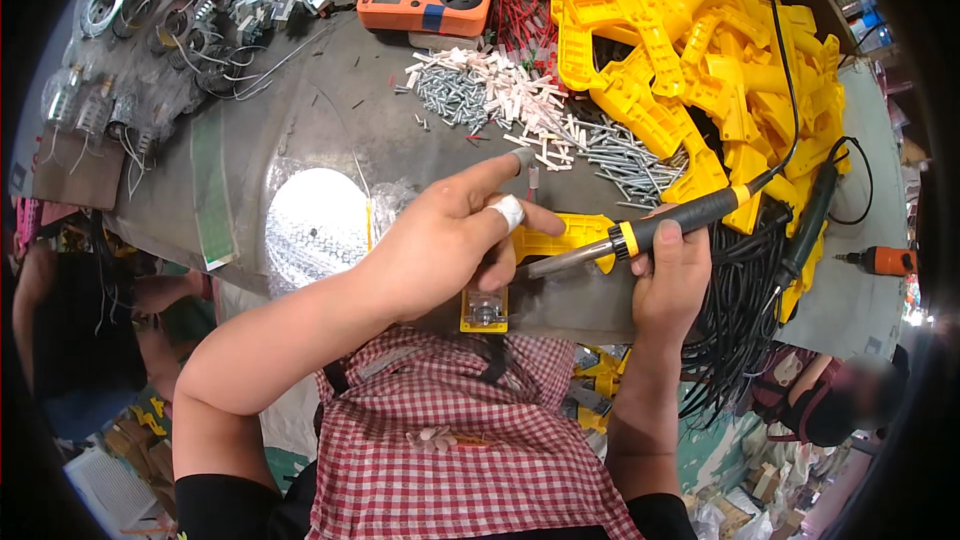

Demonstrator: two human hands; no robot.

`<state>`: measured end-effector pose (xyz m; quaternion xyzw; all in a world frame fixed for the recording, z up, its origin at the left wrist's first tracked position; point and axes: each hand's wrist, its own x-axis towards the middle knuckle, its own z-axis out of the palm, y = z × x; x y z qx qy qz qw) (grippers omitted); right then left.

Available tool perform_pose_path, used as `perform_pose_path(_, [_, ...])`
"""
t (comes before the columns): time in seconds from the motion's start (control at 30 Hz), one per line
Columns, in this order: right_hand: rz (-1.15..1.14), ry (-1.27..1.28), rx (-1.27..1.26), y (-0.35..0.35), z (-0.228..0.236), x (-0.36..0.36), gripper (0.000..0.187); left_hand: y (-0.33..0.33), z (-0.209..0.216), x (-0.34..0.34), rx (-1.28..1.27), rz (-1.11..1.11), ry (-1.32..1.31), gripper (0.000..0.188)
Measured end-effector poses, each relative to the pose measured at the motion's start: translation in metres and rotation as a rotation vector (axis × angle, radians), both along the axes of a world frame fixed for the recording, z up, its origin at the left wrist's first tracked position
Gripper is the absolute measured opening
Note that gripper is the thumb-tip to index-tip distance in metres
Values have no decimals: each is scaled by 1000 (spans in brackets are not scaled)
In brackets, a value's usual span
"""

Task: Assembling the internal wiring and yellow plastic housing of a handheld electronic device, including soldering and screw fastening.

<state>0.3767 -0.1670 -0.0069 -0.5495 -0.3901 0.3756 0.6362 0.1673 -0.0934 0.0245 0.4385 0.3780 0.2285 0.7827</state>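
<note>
In my right hand (672,285) is a soldering iron (690,215) with a black and yellow handle. Its metal barrel slants left and down, and the tip end lies by my left fingers. My left hand (450,230) reaches in from the left with its fingers spread. One fingertip has a grey cover, and another finger wears a white wrap. Below and beyond these fingers lies a yellow plastic housing (575,232). A yellow-edged piece with a clear insert (485,312) shows at the bench edge; my hand hides whether they join. A small red-and-white part (533,178) lies near the covered fingertip.
Yellow housings (690,50) are heaped at the back right, above bundled black cables (735,310). Loose screws (630,160), white sleeves (535,90) and an orange multimeter (425,3) lie at the back. Wired metal parts (175,25) fill the left. A second handled tool (810,215) and other people flank the bench.
</note>
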Motion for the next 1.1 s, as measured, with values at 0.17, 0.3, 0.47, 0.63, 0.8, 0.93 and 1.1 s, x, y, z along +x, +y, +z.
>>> perform_pose_path(0.17, [-6, 26, 0, -1, -3, 2, 21, 7, -1, -3, 197, -180, 338, 35])
perform_pose_path(0.3, [8, 17, -4, 0, -6, 3, 22, -6, -28, -10, 329, -85, 197, 31])
perform_pose_path(0.47, [-11, 21, -26, 1, -5, 3, 23, 6, -1, -8, 178, -98, 181, 34])
perform_pose_path(0.63, [0, 40, -25, 1, -5, 1, 22, 1, 3, -1, 35, 57, 126, 48])
perform_pose_path(0.8, [21, 55, -3, 1, -8, 4, 21, 4, 1, 7, -51, 73, 21, 45])
perform_pose_path(0.93, [29, 67, 8, 0, -8, 3, 21, 9, -3, 7, 119, -69, 222, 33])
perform_pose_path(1.1, [10, 44, -4, 1, -7, 2, 21, 1, -29, -9, 799, -57, 430, 22])
